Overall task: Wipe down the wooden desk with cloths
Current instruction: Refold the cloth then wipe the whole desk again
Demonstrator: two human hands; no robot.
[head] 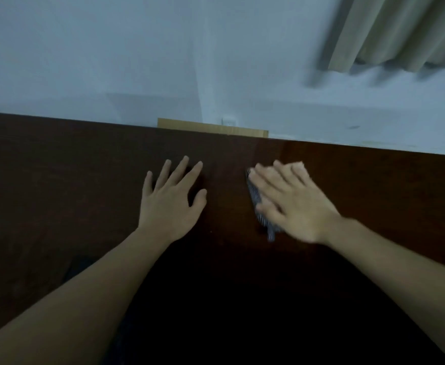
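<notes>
While the right hand (292, 201) presses flat, fingers straight, on a grey patterned cloth (259, 206) mid-desk, strokes should overlap and run toward the wooden desk (374, 185) edges. Left hand (172, 198) rests spread, holding nothing, just beside. Count: one cloth visible, two hands, one desk.

A home room: dark wooden desk (58, 180) against a curtained (400, 30) wall.

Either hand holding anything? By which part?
Left hand lies flat on the desk, holding nothing. Right hand presses flat on a grey cloth, covering most of it; no pinch visible.
</notes>
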